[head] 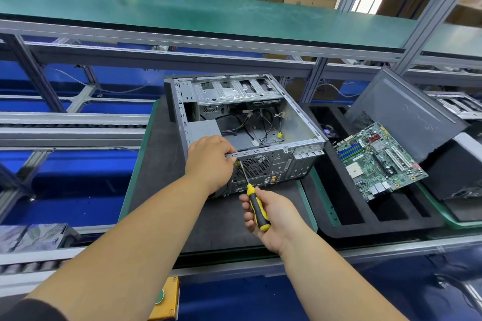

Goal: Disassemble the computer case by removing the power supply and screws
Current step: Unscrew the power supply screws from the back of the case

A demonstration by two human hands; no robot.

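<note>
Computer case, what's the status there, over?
Left hand grips case rear rim. Right hand holds screwdriver, tip at the rear panel by the fan grille. Nothing in the way.

Computer case [300,122]: grey metal tower, lying on side, open face up, on dark mat. Interior stripped; loose black and yellow cables on floor. Drive cage at far end. Rear panel with round fan grille faces near side. Power supply [204,129]: grey box, seated in near-left corner, partly hidden.
</note>
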